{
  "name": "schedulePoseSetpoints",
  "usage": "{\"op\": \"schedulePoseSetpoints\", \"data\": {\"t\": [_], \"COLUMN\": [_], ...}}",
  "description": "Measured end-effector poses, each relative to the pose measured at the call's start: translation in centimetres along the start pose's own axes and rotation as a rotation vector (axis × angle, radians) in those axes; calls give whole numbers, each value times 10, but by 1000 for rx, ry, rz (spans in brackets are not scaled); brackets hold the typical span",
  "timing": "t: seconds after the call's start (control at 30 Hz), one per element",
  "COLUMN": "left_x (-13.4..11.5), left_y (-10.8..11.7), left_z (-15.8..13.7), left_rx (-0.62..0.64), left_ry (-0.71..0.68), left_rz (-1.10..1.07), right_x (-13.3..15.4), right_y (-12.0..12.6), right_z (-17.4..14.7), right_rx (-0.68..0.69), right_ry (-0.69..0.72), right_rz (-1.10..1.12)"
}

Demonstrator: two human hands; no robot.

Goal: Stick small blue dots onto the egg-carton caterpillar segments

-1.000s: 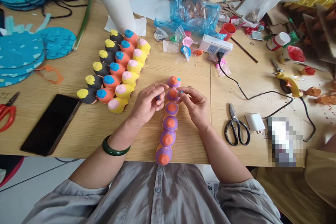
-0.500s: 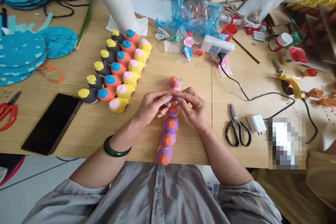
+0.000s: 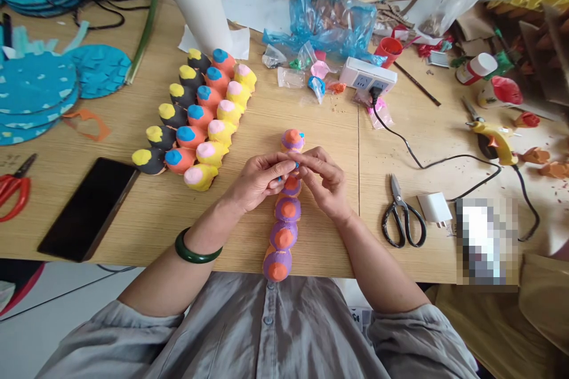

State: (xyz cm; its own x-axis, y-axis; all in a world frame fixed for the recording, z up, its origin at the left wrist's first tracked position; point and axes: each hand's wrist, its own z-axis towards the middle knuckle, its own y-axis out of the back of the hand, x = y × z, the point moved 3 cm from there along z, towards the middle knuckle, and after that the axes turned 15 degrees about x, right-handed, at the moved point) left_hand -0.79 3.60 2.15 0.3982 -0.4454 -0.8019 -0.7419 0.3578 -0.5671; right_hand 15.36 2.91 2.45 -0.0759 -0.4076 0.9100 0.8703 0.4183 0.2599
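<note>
A strip of egg-carton bumps (image 3: 284, 235), purple with orange tips, runs from the table's front edge away from me. Over its far part, my left hand (image 3: 263, 179) is closed, thumb and fingers pinching a small piece of blue clay (image 3: 296, 165). My right hand (image 3: 325, 180) meets it from the other side, its fingertips pressed together at the same blue piece. More blue shows between the lower fingers of my left hand. A bit of blue also sits on the farthest bump. The bump right under my fingers is mostly hidden.
To the left stand three joined rows of painted egg-carton bumps (image 3: 191, 124), with a phone (image 3: 89, 207) nearby. Black-handled scissors (image 3: 402, 216), a white charger (image 3: 434, 208) and a yellow glue gun (image 3: 495, 141) lie right. A power strip (image 3: 368, 76) and blue bag (image 3: 331, 23) are behind.
The purple strip's far end has shifted slightly left. My fingers have moved a little, and the blue clay between the fingertips shows more plainly. Both hands stay together over the strip.
</note>
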Motion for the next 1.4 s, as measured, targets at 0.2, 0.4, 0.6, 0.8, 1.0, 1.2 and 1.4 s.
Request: {"op": "schedulePoseSetpoints", "data": {"t": [0.2,0.4,0.6,0.8,1.0,1.2,1.4], "left_x": [2,0,-1,2,2,0,-6], "left_y": [1,0,0,6,5,5,0], "left_z": [0,-1,-1,-3,-5,-6,-10], "left_rx": [-3,-8,-48,-99,-116,-122,-163], "left_ry": [-50,-18,-35,-127,-140,-141,-269], "left_rz": [19,10,26,104,190,360,708], "right_x": [5,-3,-6,1,-3,-8,-5], "right_y": [3,2,1,1,1,0,-1], "right_z": [2,1,0,2,1,2,2], "right_rx": [-41,-46,-34,-82,-133,-130,-119], "right_ry": [20,-46,-90,-26,-28,-95,-29], "right_rz": [21,43,38,8,115,180,102]}}
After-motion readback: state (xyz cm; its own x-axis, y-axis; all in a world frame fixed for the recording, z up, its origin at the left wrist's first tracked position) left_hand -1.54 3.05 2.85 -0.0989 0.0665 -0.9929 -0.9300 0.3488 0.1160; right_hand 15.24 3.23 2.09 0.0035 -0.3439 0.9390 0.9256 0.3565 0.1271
